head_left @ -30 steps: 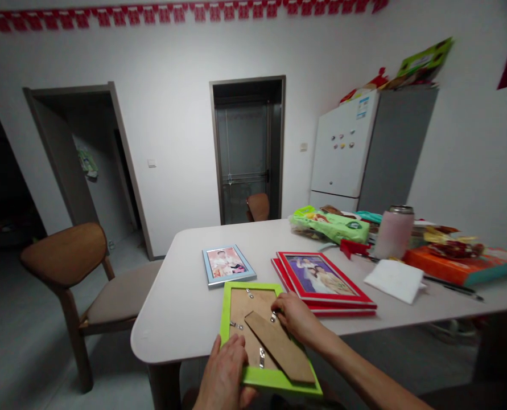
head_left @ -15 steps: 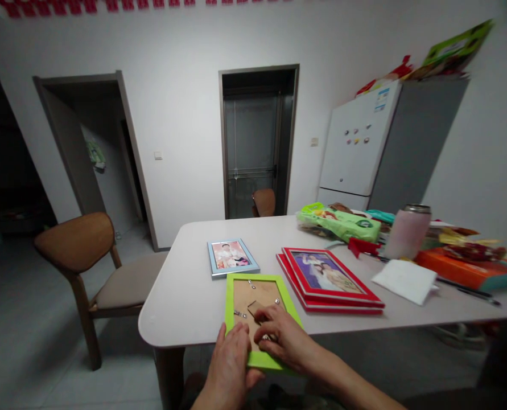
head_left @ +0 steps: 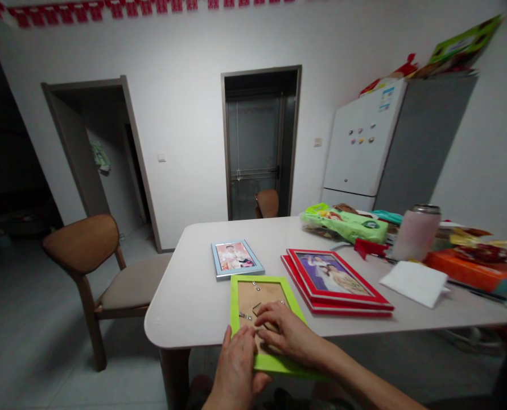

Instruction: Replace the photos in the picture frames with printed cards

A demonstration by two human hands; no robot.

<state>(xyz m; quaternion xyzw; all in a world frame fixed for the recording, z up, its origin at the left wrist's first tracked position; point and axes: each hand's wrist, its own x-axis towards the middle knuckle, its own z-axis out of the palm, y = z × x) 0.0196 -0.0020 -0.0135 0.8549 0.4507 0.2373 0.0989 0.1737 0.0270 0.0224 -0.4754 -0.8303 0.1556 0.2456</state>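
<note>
A lime-green picture frame lies face down at the table's near edge, its brown backing board up. My left hand rests on the frame's near left part with fingers laid flat. My right hand lies on the backing with curled fingers pressing near the small metal clips. Whether it grips anything is hidden under the fingers.
A small silver-blue framed photo lies behind the green frame. Two stacked red frames lie to the right. Further right are a white napkin, a pink flask, snack bags and an orange box. A wooden chair stands left of the white table. A fridge stands behind.
My right hand slid from the frame's right clip down onto the middle of the backing, covering the brown stand piece. My left hand moved up beside it. The view shifted slightly.
</note>
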